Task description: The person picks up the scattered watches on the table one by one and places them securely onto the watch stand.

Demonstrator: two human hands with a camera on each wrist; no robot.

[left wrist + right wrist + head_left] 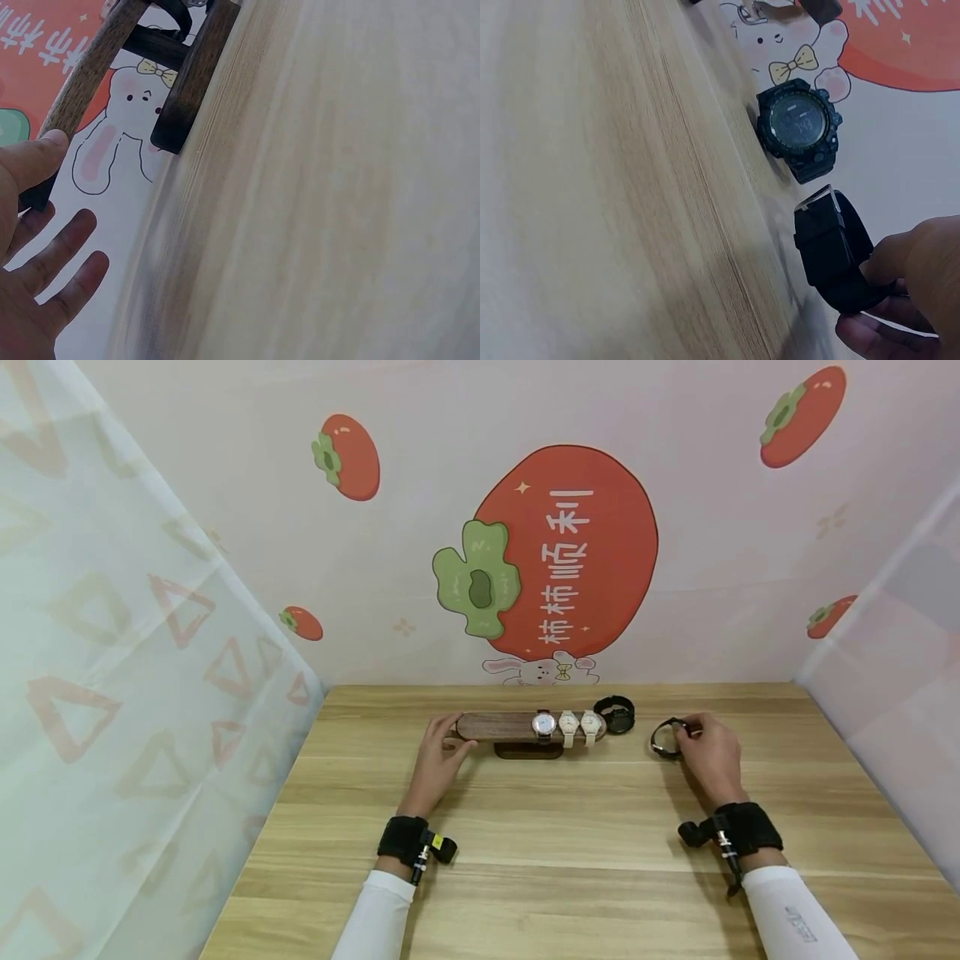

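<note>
My left hand (438,758) grips the left end of a dark wooden watch stand (491,727), a rounded bar on a low base (528,752). In the left wrist view the thumb lies on the bar (96,71) and the other fingers spread below its end. Three watches hang towards the bar's right end: one with a dark strap (543,724) and two pale ones (568,724). My right hand (712,753) pinches a black watch (826,251) by its looped strap, thumb inside the loop, to the right of the stand. Its buckle faces the right wrist camera.
A chunky black digital watch (799,124) sits on the wooden table (562,835) by the stand's right end. Behind the table rises a white backdrop (720,610) printed with persimmons and a rabbit. Patterned sheets (150,693) close off both sides.
</note>
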